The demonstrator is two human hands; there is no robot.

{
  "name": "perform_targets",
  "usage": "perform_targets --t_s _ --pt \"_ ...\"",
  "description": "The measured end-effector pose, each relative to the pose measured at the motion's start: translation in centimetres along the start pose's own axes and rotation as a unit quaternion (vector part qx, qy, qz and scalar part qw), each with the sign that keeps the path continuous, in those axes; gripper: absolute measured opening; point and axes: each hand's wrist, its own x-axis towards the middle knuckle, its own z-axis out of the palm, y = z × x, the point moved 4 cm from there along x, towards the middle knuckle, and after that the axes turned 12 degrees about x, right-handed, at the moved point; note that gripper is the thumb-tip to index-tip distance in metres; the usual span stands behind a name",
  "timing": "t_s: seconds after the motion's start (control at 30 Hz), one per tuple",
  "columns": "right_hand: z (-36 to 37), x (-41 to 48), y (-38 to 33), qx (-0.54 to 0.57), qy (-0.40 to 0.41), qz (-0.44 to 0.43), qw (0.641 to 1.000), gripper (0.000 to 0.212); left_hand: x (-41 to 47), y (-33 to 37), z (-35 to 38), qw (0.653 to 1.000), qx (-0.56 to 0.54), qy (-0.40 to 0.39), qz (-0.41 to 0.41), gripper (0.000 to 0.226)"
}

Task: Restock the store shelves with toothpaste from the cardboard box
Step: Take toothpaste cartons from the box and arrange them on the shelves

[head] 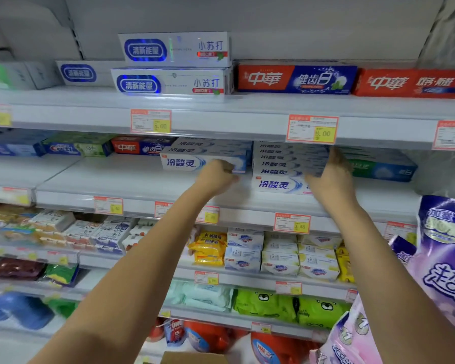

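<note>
Head view: the right grip (331, 177) lies open, its straight fingers pressed against the right end of a stack of 6 toothpaste boxes (281, 166) close to the front edge of the middle shelf (116, 179). Beside it, the left grip (216, 176) has curled fingers touching the right end of a stack of 3 toothpaste boxes (192, 160); whether it clasps one I cannot tell. Only a corner of the cardboard box (195, 358) shows, its contents hidden. On the upper shelf (247, 106) sit 3 white-and-blue boxes (174, 48) and 2 red boxes (297, 78).
</note>
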Motion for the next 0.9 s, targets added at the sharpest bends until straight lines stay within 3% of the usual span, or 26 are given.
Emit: perform_targets --t_s 0.13,0.2,0.33,0.47,0.6,0.7,0.9 --pt "4.9 -0.7 -4.7 -0.033 -0.095 -0.056 0.993 0.052 -0.9 -6.6 -4.2 0.986 0.049 0.147 -0.068 0.035" --pt "7.4 -0.8 -6.7 -0.036 -0.125 -0.078 0.988 0.042 -0.6 -9.5 -5.8 0.978 0.039 0.178 -0.105 0.041" --pt "11.1 0.0 -8.4 -0.071 -0.159 -0.093 0.980 0.025 0.9 -13.6 -6.9 0.983 -0.053 0.073 -0.157 0.057" --pt "12.5 1.9 -8.3 -0.119 -0.190 -0.025 0.974 0.052 2.0 -13.6 -6.5 0.992 -0.085 0.003 -0.091 0.049" --pt "12.6 3.5 -8.7 -0.131 -0.237 0.007 0.963 0.060 3.0 -13.4 -6.2 0.989 -0.132 -0.018 -0.058 0.047" --pt "13.0 4.1 -8.5 -0.140 -0.271 0.003 0.952 0.041 4.1 -14.0 -6.0 0.988 -0.140 -0.026 -0.067 0.044" --pt "13.5 3.8 -8.7 -0.189 -0.284 -0.029 0.940 0.045 6.2 -14.9 -5.8 0.994 -0.077 -0.053 -0.050 0.052"
